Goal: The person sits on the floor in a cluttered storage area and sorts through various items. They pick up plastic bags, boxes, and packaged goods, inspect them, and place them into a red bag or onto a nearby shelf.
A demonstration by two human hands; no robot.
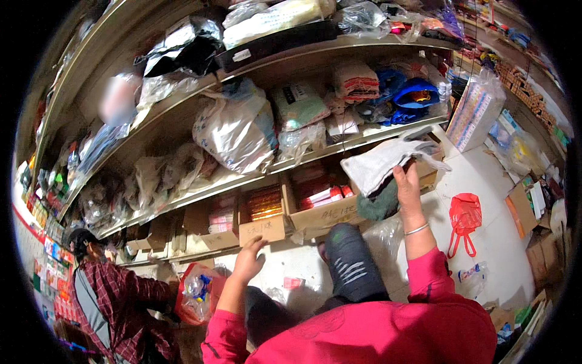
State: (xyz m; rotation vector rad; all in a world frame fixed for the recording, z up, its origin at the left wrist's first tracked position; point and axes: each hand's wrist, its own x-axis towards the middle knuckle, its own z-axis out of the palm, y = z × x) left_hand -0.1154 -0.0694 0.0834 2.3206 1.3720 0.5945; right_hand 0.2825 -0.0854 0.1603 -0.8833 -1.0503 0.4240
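Observation:
My right hand [408, 185] is closed on a stack of pale grey-white cloth work gloves [379, 161], whose fingers point to the right. Just below them lies a dark green fuzzy bundle [379, 204]. My left hand [249, 259] holds nothing; its fingers are apart and reach to the front flap of a cardboard box [262, 230]. Shiny orange-gold packets [265, 203] fill that box. Beside it, another open carton [324, 214] contains red and white packets [321, 193].
Above the boxes, a metal shelf carries a large white plastic bag [236, 130] and blue bags [415, 94]. A co-worker in a plaid jacket [124, 303] crouches at left beside a red bag [197, 294]. Another red plastic bag [465, 215] lies on the floor at right.

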